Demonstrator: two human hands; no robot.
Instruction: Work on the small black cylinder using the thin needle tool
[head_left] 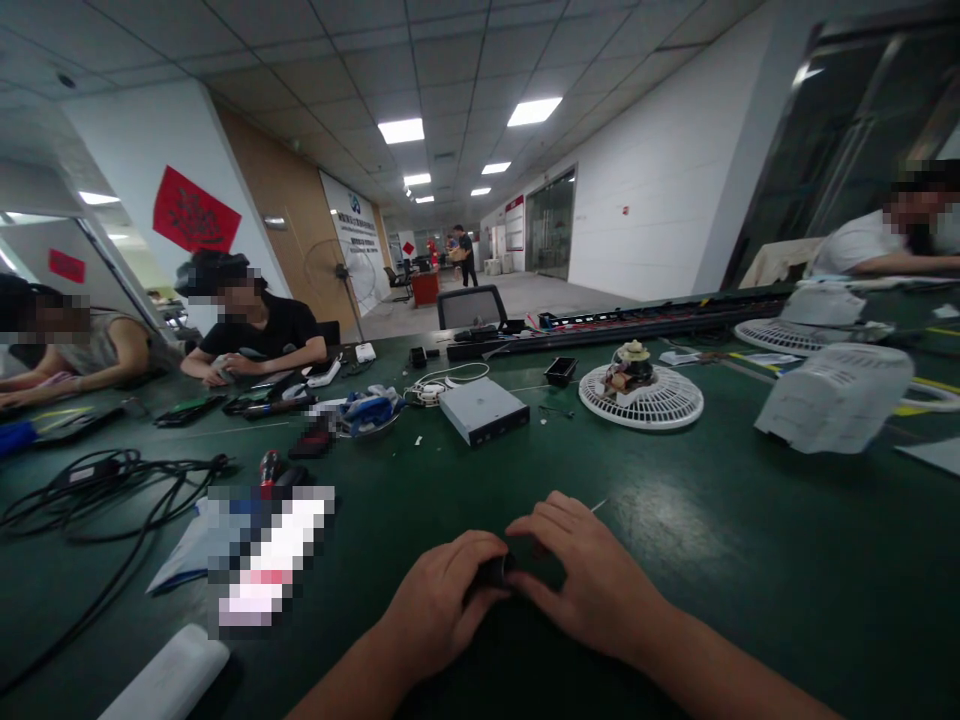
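Low in the middle of the view, my left hand [448,592] is closed round a small dark part [496,571] with a curved edge. Its exact kind is hidden by the fingers. My right hand [581,570] meets it from the other side, thumb against the part and index finger arched above it. Beyond the right fingers a thin pale rod [599,506] sticks out; whether that hand grips it or it lies on the table cannot be seen. Ahead of both hands lies a grey optical disc drive [484,410].
Green table [420,500]. At right stand a white fan grille with a motor [640,390] and a white plastic housing [836,398]. Left are black cables [142,490], a red-handled screwdriver [269,470], a bag [187,540] and a white object [169,675]. Other people sit around the table.
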